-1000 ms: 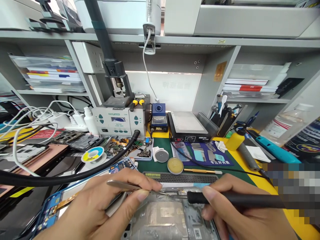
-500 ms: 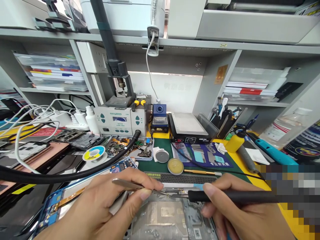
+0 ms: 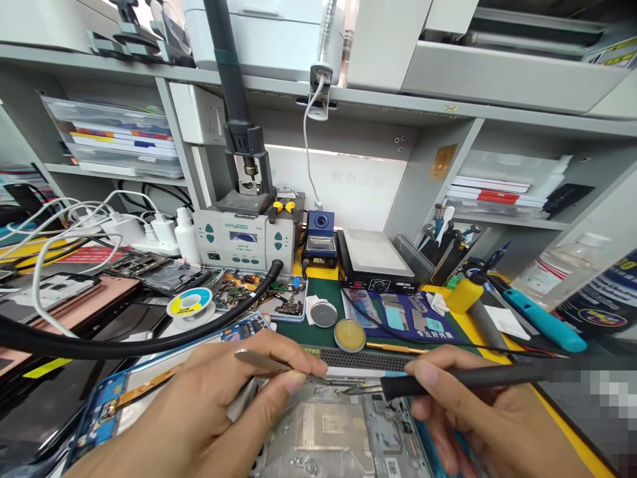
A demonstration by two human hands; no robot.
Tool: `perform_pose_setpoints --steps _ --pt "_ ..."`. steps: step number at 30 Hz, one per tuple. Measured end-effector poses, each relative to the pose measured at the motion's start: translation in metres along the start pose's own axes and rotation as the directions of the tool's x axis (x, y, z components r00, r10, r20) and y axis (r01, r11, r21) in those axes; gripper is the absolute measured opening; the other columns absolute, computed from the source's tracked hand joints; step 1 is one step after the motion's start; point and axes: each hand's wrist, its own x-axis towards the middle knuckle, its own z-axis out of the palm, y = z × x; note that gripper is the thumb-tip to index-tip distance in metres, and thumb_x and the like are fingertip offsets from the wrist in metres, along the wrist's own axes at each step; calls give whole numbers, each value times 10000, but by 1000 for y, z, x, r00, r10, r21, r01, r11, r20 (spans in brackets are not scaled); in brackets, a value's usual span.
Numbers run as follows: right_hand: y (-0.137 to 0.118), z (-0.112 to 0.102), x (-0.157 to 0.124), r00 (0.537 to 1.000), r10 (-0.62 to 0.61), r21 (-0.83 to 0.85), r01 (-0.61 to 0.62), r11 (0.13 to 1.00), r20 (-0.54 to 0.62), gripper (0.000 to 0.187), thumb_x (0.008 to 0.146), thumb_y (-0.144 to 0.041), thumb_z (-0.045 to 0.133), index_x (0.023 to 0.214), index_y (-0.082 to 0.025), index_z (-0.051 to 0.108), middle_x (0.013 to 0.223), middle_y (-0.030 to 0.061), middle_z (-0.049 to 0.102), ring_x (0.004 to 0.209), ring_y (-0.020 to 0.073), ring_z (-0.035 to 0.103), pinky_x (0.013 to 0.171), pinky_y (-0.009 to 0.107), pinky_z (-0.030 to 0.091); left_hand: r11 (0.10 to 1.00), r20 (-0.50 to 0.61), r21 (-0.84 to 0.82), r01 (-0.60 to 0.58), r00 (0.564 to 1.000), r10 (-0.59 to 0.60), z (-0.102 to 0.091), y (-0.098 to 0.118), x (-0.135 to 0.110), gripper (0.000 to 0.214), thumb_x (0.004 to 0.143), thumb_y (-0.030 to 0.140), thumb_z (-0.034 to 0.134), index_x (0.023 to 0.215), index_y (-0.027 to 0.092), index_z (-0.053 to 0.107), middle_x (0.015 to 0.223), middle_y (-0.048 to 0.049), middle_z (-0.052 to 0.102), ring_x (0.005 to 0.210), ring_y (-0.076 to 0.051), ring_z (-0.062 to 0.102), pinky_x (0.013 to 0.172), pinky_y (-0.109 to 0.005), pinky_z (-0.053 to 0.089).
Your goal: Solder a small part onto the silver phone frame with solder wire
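Observation:
My left hand [image 3: 233, 411] pinches metal tweezers [image 3: 259, 362], whose points reach the upper edge of a grey metal phone frame [image 3: 338, 458]. In my right hand [image 3: 462, 411] is a soldering iron [image 3: 507, 375] with a black handle. Its bare metal tip points left and rests at or just above a small shiny spot near the frame's top, close to the tweezer points. Whether the tip touches is too small to tell. The frame lies flat below both hands, its lower part cut off by the picture edge.
A blue phone housing [image 3: 127, 398] lies left of my left hand. Behind are a solder spool [image 3: 189, 304], a tray of circuit boards [image 3: 293, 313], an open tin of yellowish paste [image 3: 350, 336] and a brass-coloured tool [image 3: 393, 348]. A thick black hose [image 3: 164, 344] crosses the left side.
The whole view has shifted slightly. The soldering iron's handle now tilts more, its far end higher, and its tip sits a little lower on the frame. Both hands keep their grip.

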Motion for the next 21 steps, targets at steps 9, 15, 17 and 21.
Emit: perform_pose_setpoints --steps 9,15,17,21 --pt "0 9 0 998 53 27 -52 998 -37 304 674 -375 1056 763 -203 822 596 -1 776 321 69 594 314 82 382 999 -46 28 -29 999 30 3 4 3 152 1076 466 636 1137 478 775 1065 180 878 949 -98 875 883 -86 638" --pt "5 5 1 999 30 16 -29 999 -24 246 794 -477 983 767 -270 852 628 13 777 337 81 618 312 95 398 991 -110 3 -131 985 131 9 3 3 376 1062 198 497 1208 456 729 1089 287 841 903 -15 853 843 0 568" --pt "7 3 1 999 21 6 -21 1000 -26 260 834 -523 943 772 -288 851 631 29 777 334 111 625 291 132 411 992 -97 37 -124 987 127 9 1 1 336 1065 228 518 1217 455 713 1088 285 842 920 -28 856 854 -9 577" --pt "6 2 2 999 29 -63 -31 998 -24 259 714 -473 1023 751 -288 846 619 43 768 334 143 621 278 178 413 992 -79 57 -113 990 118 7 1 1 163 1083 394 605 1171 486 707 1065 249 866 929 -37 863 921 -24 591"
